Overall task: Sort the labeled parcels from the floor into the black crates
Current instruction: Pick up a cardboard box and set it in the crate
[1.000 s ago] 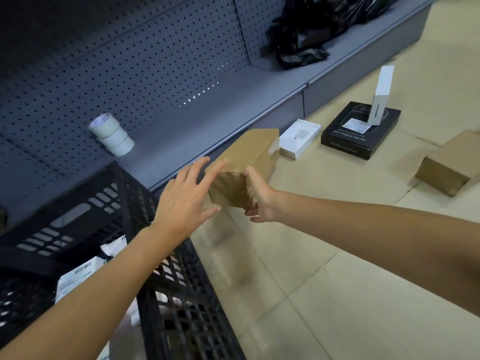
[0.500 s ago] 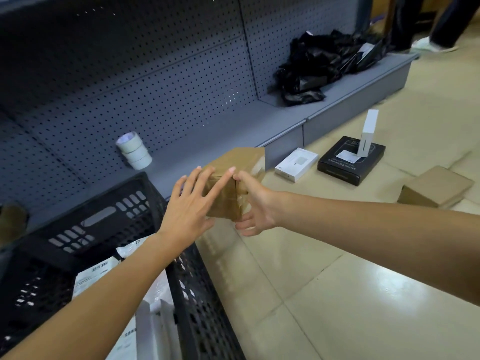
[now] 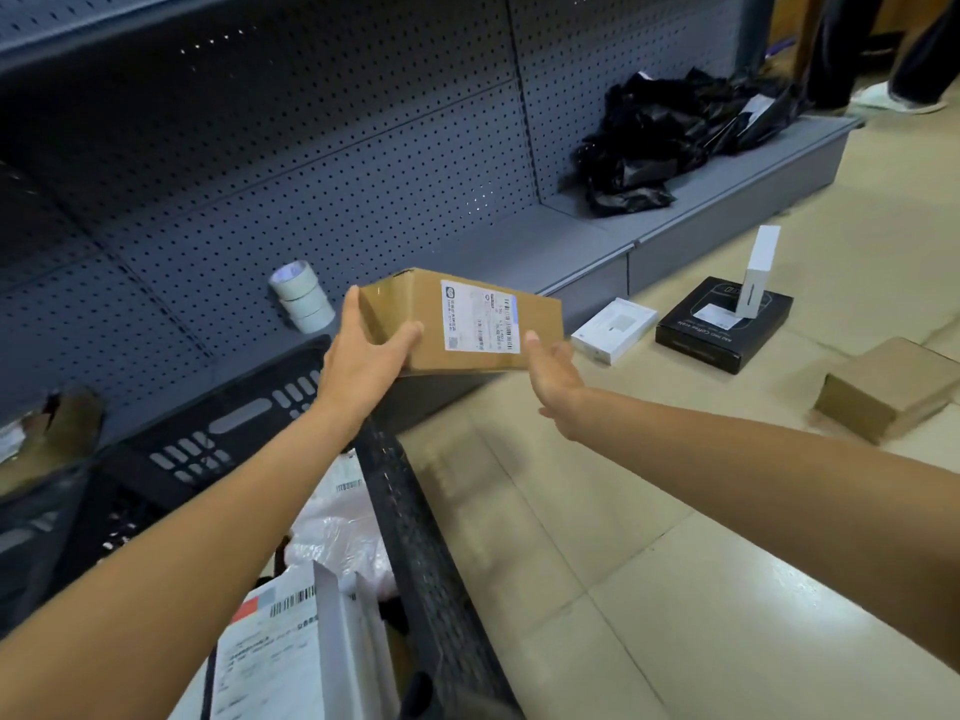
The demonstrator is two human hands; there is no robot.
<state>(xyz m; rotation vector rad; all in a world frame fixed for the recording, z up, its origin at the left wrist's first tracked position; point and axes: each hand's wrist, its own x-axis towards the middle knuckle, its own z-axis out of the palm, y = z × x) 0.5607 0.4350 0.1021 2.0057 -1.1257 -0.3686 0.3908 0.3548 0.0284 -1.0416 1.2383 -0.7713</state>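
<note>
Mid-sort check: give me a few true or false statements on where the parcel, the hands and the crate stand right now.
1. The brown parcel is held up with its shipping label facing the camera. True.
2. The left hand has a grip on the parcel's left end. True.
3. The black crate holds nothing. False: labeled parcels already lie in it.
4. The right hand is wrapped round a tape roll. False: its fingers are straight at the parcel's right end; the tape rolls stand on the shelf.
5. Another brown box lies on the floor. True.
</note>
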